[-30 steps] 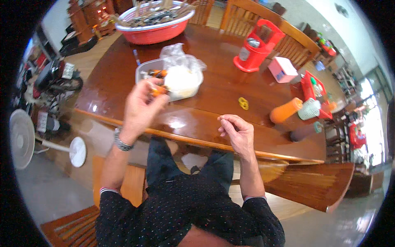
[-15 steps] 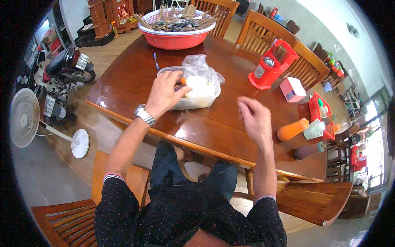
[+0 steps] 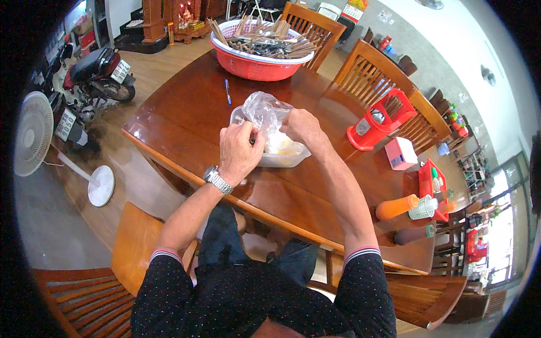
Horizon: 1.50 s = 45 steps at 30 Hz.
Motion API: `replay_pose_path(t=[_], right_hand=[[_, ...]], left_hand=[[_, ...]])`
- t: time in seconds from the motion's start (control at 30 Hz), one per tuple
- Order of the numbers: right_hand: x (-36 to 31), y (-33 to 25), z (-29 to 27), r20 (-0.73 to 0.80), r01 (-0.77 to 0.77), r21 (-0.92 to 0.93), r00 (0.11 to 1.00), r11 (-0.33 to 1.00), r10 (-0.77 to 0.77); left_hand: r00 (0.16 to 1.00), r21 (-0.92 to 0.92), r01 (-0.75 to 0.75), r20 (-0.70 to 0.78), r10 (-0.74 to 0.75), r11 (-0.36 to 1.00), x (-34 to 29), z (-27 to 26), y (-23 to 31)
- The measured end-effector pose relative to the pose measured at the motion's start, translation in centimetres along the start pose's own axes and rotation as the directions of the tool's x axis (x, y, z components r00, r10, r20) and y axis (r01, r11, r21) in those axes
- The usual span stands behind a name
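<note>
Head view, pretty much dead centre: a clear rectangular plastic container (image 3: 274, 151) is sat on the glossy dark wooden table (image 3: 186, 118), with a crumpled clear plastic bag (image 3: 265, 111) bunched up inside and over it. Something pale and yellowish can be seen in the tub, but what it is can't be made out.

The left hand (image 3: 239, 151) is parked at the container's 9 o'clock side, fingers curled in and closed on the bag's edge, a metal wristwatch (image 3: 217, 180) worn just below it. The right hand (image 3: 303, 127) is at about 2 o'clock of the tub, also curled, fingers bent down onto the plastic. Whether it's actually pinching the bag or just pressing on it can't be told from this angle. Both hands are close together over the tub, nearly touching.

Around it: a blue pen (image 3: 227, 91) is lying at 11 o'clock of the container, well apart. A big red round plastic basket (image 3: 256, 66) full of utensils is up at 12 o'clock. A red caddy (image 3: 378, 121) and a pink box (image 3: 400, 153) are found out at 3 o'clock, an orange squeeze bottle (image 3: 397, 207) down at 4 o'clock. A white standing fan (image 3: 35, 132) is seen on the floor at 9 o'clock.
</note>
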State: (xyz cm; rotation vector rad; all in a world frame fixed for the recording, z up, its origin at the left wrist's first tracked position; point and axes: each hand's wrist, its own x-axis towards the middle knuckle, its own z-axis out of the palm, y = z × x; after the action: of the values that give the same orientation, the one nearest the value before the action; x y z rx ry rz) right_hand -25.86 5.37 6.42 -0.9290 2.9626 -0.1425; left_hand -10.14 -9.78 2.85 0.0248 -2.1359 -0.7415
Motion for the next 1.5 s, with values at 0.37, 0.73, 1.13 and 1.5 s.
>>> replay_pose_path(t=[0.37,0.73,1.13,1.5], right_hand=[[0.3,1.4,2.3,0.032,0.070,0.101,0.997,0.992,-0.074],[-2.3,2.5,-0.4,-0.181,0.090,0.393,0.983,0.915,-0.019],[-7.3,4.4,-2.9,-0.258,0.258,0.965,0.930,0.037,0.262],[-20.5,5.2,-0.5,-0.336,0.434,0.870,0.869,-0.235,0.362]], left_hand=[[0.999,-0.105,0.024,-0.022,-0.026,0.994,-0.8,-0.5,-0.2],[0.998,-0.210,0.005,-0.061,-0.018,0.978,0.0,-0.1,1.4],[0.978,-0.375,-0.119,0.113,0.173,0.919,-0.2,2.5,3.4],[0.946,-0.354,-0.303,-0.001,0.323,0.885,-3.0,0.1,12.0]])
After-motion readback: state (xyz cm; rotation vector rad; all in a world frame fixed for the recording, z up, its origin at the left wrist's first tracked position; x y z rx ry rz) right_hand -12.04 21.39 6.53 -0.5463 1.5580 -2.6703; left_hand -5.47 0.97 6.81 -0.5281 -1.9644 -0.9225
